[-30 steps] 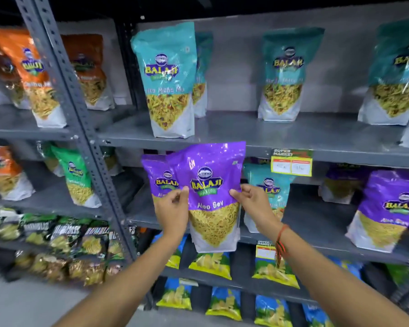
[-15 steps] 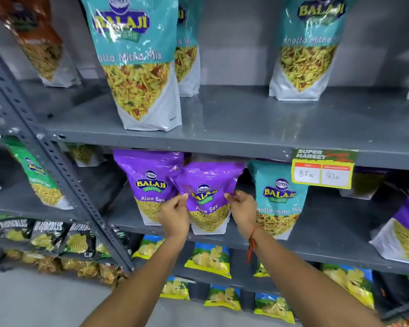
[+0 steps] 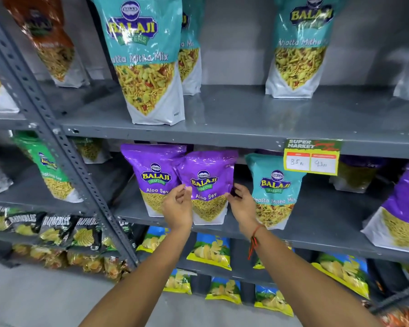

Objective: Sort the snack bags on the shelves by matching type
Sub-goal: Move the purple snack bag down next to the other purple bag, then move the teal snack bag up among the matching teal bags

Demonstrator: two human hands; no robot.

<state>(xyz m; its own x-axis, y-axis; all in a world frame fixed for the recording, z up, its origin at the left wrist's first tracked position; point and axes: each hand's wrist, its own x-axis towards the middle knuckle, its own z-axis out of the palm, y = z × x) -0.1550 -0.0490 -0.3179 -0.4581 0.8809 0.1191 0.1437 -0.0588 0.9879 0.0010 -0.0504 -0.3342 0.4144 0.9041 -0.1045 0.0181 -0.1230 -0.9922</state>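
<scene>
A purple Aloo Sev bag (image 3: 207, 182) stands upright on the grey middle shelf (image 3: 316, 223), overlapping a second purple Aloo Sev bag (image 3: 154, 175) on its left. A teal Khatta Mitha Mix bag (image 3: 275, 185) stands just to its right. My left hand (image 3: 177, 206) is at the bag's lower left edge and my right hand (image 3: 241, 204) at its lower right edge. The fingers of both are loose and slightly apart. Another purple bag (image 3: 406, 204) leans at the far right of the same shelf.
Tall teal mix bags (image 3: 144, 67) (image 3: 300, 55) stand on the shelf above, whose front edge carries a price tag (image 3: 312, 156). A perforated grey upright (image 3: 57, 147) divides off the left bay with a green bag (image 3: 50, 168) and black chip bags (image 3: 57, 230). Blue-yellow chip bags (image 3: 209, 251) fill the lower shelves.
The purple bag went from held up in front of the shelf to standing on it beside the other purple bag. My fingers have loosened from its edges.
</scene>
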